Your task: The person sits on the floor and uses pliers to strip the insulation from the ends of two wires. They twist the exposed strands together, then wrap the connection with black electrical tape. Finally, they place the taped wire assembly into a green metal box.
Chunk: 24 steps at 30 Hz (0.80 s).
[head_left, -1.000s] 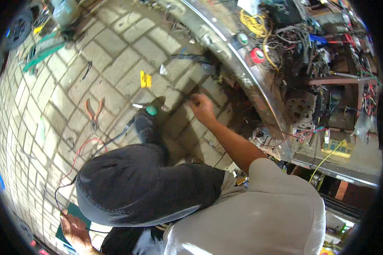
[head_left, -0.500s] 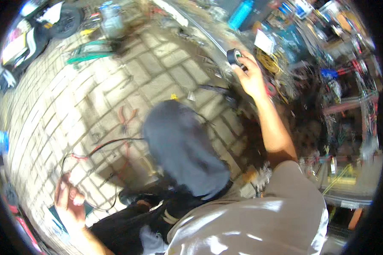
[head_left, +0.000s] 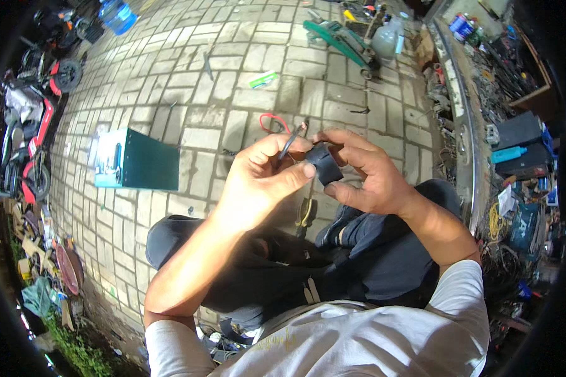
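Note:
In front of my chest my two hands meet. My right hand curls its fingers and thumb round a roll of black tape. Between the fingers of my left hand runs a black cable, its end sticking up. The left thumb tip presses on the near side of the tape roll. A loop of red wire shows just beyond the left fingers; where it joins is hidden. Below the hands, between my legs, lies a tool with yellowish handles, partly covered.
A dark green box stands on the paving at left. Ahead lie a small green-and-white packet and a green metal tool, near a clear plastic jug. Motorbikes line the left side. Clutter and a turquoise bottle lie at right.
My view has turned to the right-hand clutter less and the paving more. My hands, far apart before, have come together; the tape roll in my right hand now touches my left thumb.

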Tool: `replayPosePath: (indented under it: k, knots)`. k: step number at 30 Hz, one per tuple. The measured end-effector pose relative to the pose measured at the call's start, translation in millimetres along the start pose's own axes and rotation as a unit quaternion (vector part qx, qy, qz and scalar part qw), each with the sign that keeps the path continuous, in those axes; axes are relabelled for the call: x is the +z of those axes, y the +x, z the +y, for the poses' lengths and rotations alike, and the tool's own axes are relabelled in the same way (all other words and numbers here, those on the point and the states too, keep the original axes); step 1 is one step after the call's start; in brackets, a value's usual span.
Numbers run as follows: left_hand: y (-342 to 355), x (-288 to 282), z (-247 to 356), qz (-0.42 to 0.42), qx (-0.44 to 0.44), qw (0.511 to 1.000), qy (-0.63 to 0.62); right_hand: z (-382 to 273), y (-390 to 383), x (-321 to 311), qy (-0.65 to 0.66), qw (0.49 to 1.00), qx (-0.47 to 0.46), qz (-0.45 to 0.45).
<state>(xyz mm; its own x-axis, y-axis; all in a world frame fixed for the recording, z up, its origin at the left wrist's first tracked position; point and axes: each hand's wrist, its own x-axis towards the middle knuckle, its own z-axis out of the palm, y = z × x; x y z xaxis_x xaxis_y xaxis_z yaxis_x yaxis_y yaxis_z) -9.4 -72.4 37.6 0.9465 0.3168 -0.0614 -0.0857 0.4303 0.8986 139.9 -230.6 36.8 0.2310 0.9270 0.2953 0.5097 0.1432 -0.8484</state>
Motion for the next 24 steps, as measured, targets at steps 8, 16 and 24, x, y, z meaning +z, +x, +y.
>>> replayPosePath:
  k: [8,16,24]
  knots:
    - [-17,-25,-7,0.095,0.044,0.975,0.198,1,26,29,-0.131,0.990,-0.051,-0.032]
    - [-13,-20,-9,0.168,0.169,0.859,0.454,-1,30,39,-0.205,0.976,-0.077,-0.011]
    - [-16,-25,-6,0.113,0.033,0.942,0.315,-2,21,31,-0.059,0.997,-0.029,-0.038]
